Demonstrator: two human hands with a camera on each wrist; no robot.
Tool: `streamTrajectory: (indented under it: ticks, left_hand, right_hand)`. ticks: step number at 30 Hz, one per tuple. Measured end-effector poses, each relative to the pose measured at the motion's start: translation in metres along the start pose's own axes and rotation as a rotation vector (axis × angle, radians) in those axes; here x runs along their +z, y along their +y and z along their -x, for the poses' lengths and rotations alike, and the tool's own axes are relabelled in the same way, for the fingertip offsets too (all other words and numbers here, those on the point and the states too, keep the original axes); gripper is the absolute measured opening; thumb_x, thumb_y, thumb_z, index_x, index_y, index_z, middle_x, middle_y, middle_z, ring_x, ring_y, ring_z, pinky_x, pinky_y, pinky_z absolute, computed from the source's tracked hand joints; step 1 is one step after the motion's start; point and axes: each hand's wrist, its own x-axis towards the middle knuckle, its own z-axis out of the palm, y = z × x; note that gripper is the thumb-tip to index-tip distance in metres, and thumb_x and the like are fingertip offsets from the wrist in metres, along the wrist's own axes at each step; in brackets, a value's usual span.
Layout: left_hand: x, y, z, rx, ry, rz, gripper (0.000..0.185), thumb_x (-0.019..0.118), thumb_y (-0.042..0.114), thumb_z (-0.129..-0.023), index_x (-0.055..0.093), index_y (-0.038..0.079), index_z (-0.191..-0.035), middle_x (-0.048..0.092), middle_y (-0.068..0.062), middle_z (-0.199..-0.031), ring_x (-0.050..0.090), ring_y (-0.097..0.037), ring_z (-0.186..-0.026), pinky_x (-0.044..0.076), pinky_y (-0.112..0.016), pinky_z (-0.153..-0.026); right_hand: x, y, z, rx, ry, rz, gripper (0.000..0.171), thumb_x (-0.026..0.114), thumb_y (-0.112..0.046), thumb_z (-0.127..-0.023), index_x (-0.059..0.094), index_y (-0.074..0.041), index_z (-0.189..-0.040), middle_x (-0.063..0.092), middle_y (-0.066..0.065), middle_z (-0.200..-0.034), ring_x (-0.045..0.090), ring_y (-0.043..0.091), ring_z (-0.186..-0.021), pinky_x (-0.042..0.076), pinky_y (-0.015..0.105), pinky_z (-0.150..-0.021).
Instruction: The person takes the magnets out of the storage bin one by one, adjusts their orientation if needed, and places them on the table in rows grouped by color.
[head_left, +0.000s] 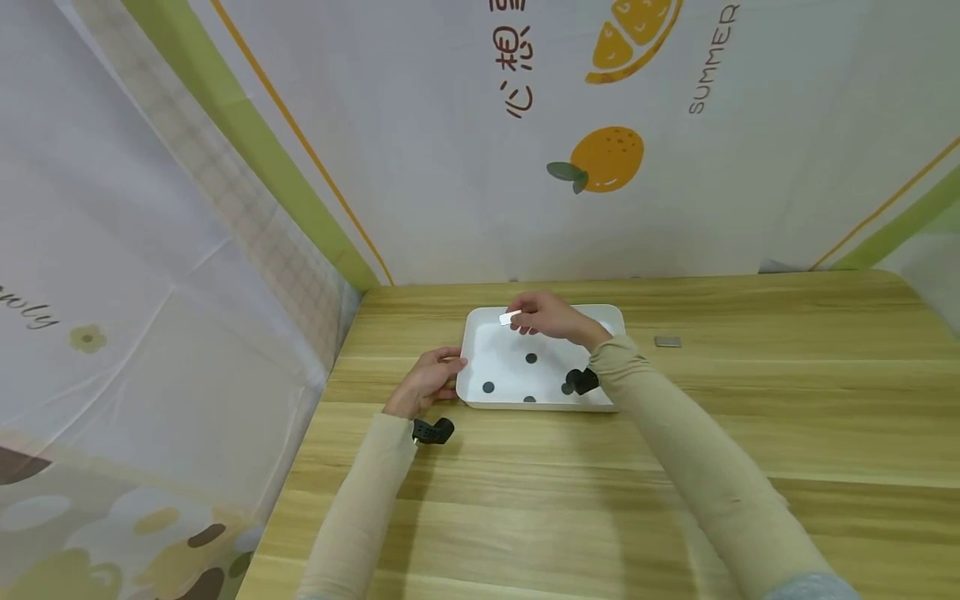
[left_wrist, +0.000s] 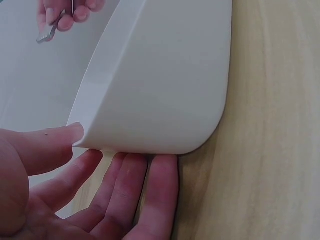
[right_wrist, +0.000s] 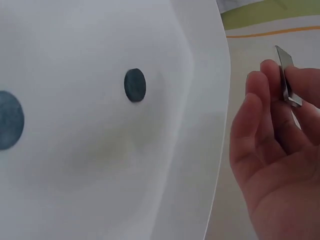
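A shallow white tray (head_left: pixel 495 342) with rounded corners sits on the wooden table. At its left end my left hand (head_left: pixel 425 382) holds the wall, the thumb (left_wrist: pixel 75 134) on the rim and the other fingers against the outside. Over the tray's far side, my right hand (head_left: pixel 546 317) pinches a small, flat, shiny silver metal piece (right_wrist: pixel 286 75) between thumb and fingers. Several dark round discs (head_left: pixel 531 358) lie spread on the tray's floor; the right wrist view shows one such disc (right_wrist: pixel 135 85) close up. My right forearm hides the tray's right part.
To the right of the tray, a small grey rectangular piece (head_left: pixel 667 342) lies on the wooden table (head_left: pixel 525 500). Behind the table hangs a white cloth (head_left: pixel 450 183) with orange prints, and another printed cloth (head_left: pixel 150 275) hangs along the left.
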Motion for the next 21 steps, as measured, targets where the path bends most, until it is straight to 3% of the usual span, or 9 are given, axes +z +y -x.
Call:
streamTrajectory:
  ticks: [6,11,21]
  left_hand:
    - [0.001,0.001,0.0,0.009,-0.012,0.004,0.043,0.052,0.016,-0.1,0.044,0.006,-0.142,0.056,-0.018,-0.132,0.065,-0.018,-0.093,0.055,-0.03,-0.069]
    - [0.001,0.002,0.0,0.004,-0.016,0.008,0.043,0.051,0.016,-0.101,0.043,0.006,-0.142,0.055,-0.019,-0.132,0.064,-0.017,-0.093,0.055,-0.03,-0.069]
    - [0.001,0.002,0.0,-0.011,-0.016,0.002,0.043,0.051,0.016,-0.101,0.043,0.008,-0.143,0.054,-0.019,-0.134,0.064,-0.019,-0.094,0.055,-0.029,-0.069]
  right_hand:
    - [-0.013,0.004,0.009,-0.006,0.017,-0.042,0.027,0.05,-0.012,-0.1,0.056,-0.001,-0.124,0.063,0.024,-0.112,0.059,0.04,-0.102,0.051,0.045,-0.092]
    - [-0.022,0.007,0.017,-0.018,0.094,-0.079,0.027,0.047,-0.012,-0.101,0.054,-0.001,-0.125,0.058,0.029,-0.114,0.056,0.042,-0.101,0.05,0.044,-0.09]
    - [-0.037,0.008,0.033,-0.036,0.199,-0.112,0.032,0.046,-0.011,-0.101,0.054,-0.003,-0.131,0.06,0.021,-0.111,0.054,0.041,-0.1,0.048,0.048,-0.092]
